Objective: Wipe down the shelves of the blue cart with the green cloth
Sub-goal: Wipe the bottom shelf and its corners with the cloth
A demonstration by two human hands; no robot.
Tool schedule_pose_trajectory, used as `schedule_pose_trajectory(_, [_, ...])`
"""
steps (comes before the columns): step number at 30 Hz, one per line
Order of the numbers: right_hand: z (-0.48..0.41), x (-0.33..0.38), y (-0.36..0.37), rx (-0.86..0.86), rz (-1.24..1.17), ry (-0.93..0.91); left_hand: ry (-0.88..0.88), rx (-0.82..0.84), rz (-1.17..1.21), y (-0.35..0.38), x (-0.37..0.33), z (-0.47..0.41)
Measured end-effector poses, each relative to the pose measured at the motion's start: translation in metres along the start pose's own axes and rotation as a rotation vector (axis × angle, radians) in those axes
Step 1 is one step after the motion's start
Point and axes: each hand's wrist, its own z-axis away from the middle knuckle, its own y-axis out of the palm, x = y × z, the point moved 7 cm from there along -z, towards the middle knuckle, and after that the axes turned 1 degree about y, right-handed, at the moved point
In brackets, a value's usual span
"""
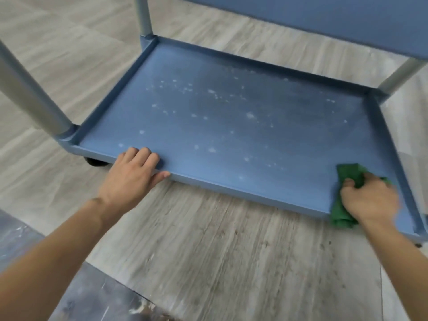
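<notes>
Gripping the green cloth (345,179), right hand (370,200) presses bottom shelf (208,126); left hand (134,172) clasps its front rim, grey posts (34,93) alongside.

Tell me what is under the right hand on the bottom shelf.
The green cloth lies under the right hand, bunched at the shelf's near right corner and hanging over its front rim. The shelf surface beneath the cloth is covered.
</notes>
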Motion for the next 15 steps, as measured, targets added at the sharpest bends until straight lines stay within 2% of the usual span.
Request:
schedule_pose_trajectory(4, [0.059, 0.097, 0.029, 0.121, -0.105, -0.192, -0.038, -0.031, 0.021, -0.010, -0.010, 0.024])
schedule_pose_trajectory(9, [0.147, 0.207, 0.067, 0.215, -0.179, -0.437, -0.139, -0.135, 0.180, -0.022, 0.008, 0.058])
schedule_pose_trajectory(12, [0.191, 0.251, 0.084, 0.304, -0.176, -0.544, -0.214, -0.068, 0.145, -0.032, 0.039, 0.075])
schedule_pose_trajectory(15, [0.243, 0.293, 0.094, 0.391, -0.194, -0.670, -0.311, -0.014, 0.215, -0.045, 0.079, 0.090])
